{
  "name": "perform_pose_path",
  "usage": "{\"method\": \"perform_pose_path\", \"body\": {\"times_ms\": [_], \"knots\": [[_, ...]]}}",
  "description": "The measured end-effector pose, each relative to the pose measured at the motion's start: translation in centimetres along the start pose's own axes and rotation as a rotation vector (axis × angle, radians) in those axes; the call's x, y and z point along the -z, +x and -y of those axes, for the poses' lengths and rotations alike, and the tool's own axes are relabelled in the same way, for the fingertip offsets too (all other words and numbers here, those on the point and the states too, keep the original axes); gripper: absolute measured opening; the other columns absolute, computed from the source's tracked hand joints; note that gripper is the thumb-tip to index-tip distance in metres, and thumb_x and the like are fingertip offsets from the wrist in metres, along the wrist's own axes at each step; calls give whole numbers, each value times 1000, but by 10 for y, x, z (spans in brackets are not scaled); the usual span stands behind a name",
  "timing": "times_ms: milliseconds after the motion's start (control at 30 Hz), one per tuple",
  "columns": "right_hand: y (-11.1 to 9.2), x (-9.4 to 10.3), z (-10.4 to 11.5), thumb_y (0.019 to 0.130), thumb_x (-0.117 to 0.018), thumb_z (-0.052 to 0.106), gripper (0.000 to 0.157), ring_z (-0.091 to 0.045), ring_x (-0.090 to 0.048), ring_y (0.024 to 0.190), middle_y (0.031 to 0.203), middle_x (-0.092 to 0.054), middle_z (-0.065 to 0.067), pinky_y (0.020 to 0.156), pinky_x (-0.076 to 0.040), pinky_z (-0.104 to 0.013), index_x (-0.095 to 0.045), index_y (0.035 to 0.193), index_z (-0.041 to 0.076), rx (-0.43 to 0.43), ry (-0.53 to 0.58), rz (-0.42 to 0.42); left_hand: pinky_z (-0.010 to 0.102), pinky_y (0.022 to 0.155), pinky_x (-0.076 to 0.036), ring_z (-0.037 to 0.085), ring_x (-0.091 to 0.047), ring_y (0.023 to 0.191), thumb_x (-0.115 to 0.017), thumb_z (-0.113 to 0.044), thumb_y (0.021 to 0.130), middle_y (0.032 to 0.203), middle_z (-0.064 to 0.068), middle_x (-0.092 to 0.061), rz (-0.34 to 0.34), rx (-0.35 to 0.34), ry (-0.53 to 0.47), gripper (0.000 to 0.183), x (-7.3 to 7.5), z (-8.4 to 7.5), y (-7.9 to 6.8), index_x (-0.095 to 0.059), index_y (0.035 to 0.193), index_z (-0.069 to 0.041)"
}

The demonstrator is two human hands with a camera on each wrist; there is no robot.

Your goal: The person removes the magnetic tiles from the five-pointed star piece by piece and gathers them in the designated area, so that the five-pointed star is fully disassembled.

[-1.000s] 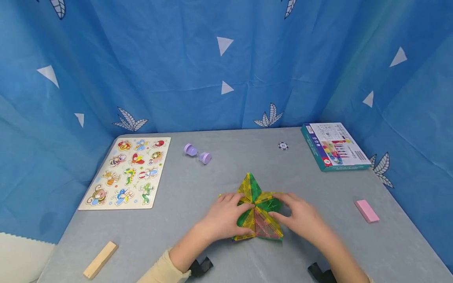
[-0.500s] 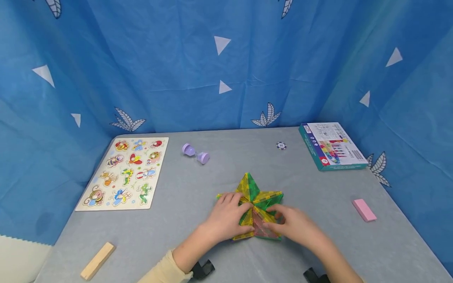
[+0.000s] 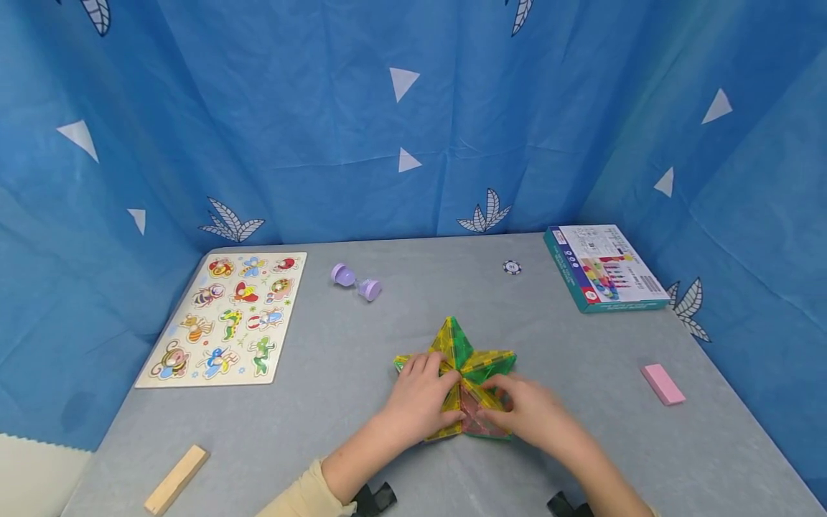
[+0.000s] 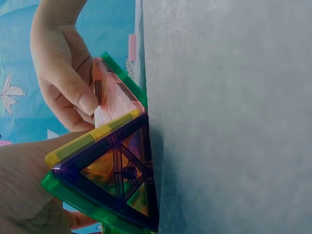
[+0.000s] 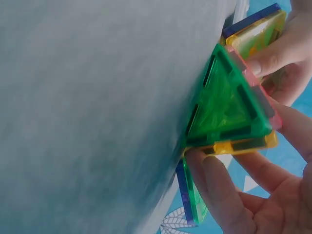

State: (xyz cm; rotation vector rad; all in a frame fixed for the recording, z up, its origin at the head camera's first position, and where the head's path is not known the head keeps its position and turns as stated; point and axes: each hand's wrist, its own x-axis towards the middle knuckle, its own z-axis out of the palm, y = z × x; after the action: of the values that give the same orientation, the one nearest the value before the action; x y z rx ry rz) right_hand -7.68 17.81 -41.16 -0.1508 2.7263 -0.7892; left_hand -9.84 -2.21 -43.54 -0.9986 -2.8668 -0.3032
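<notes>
A five-pointed star built of see-through magnetic tiles [image 3: 481, 365], mostly yellow and green with one pink tile [image 3: 474, 418], sits on the grey table. My left hand [image 3: 416, 398] holds its left side, thumb and fingers astride the lower left point. On the lower right point, my right hand [image 3: 533, 409] has its thumb on the pink side and its fingers on the yellow side. A dark purple triangle tile [image 4: 116, 163] closes one point's outer end in the left wrist view. In the right wrist view, a green triangle tile [image 5: 224, 102] closes the other. My hands cover parts of the star.
An insect puzzle board [image 3: 222, 323] lies at the left, with a wooden block [image 3: 176, 480] nearer me. Farther back are a purple sand timer [image 3: 357, 282] and a poker chip [image 3: 512, 267]. To the right are a flat game box [image 3: 607, 269] and a pink block [image 3: 663, 385].
My right hand has moved down and left, from the star's right point to its lower right one, with thumb and fingers closer together. My left hand stays on the left side.
</notes>
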Motion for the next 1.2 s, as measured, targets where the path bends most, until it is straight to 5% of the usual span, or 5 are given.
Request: {"method": "perform_pose_path", "body": {"times_ms": [567, 1200], "knots": [[3, -5, 5, 79, -73, 40, 38, -11, -47, 70, 94, -53, 6, 57, -40, -31, -60, 113, 28, 46, -18, 10, 44, 97, -38, 23, -50, 107, -68, -46, 81, 114, 4, -51, -77, -11, -44, 31, -1, 1, -1, -64, 101, -22], [6, -5, 6, 77, -75, 36, 31, -12, -45, 68, 87, -49, 5, 58, -39, -31, -58, 98, 21, 76, -17, 38, 42, 97, -37, 15, -48, 96, -70, -44, 79, 102, -4, -47, -40, 3, -185, 20, -2, 8, 4, -64, 89, -28]]}}
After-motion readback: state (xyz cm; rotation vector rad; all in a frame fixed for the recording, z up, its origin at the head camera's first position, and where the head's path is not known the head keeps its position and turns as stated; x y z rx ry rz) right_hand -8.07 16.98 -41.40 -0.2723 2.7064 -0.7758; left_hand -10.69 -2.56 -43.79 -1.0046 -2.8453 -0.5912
